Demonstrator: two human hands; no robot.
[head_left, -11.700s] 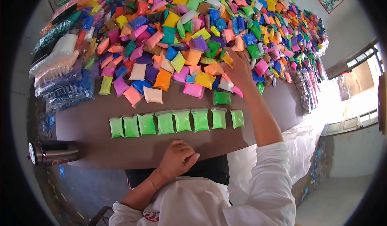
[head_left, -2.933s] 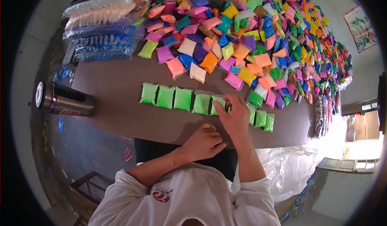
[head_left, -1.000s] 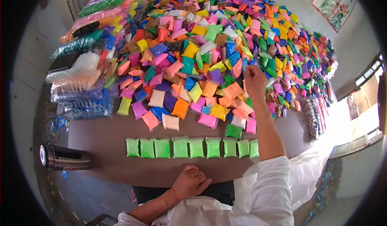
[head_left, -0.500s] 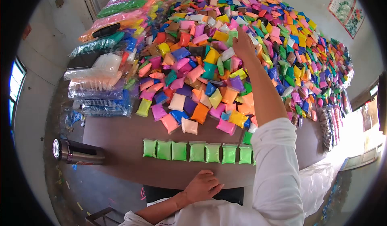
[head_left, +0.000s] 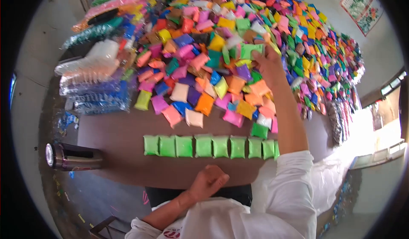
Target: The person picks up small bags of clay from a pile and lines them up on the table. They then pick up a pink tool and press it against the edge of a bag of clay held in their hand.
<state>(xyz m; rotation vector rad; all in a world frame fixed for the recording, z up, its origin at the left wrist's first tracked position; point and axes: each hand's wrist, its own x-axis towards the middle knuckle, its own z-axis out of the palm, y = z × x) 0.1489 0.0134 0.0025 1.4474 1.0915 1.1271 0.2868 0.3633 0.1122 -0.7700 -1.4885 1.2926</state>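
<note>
My right hand (head_left: 267,60) pinches a light green packet (head_left: 251,50) by its right end, above the large heap of small coloured packets (head_left: 204,104). At the table's near edge rests my left hand (head_left: 208,181), its fingers curled in with nothing visible in them. Between that hand and the heap runs a row of light green packets (head_left: 184,146), laid side by side. My right forearm covers the row's right end. One darker green packet (head_left: 259,130) lies just behind the row.
Stacked clear bags of coloured packets (head_left: 91,75) stand at the back left. A dark metal flask (head_left: 74,156) lies on its side at the left of the brown table (head_left: 115,132). Clear plastic sheeting (head_left: 330,177) hangs at the right edge.
My right hand has drawn back from the heap toward me, bringing the light green packet up with it. The view has shifted slightly; my left hand stays by the table edge.
</note>
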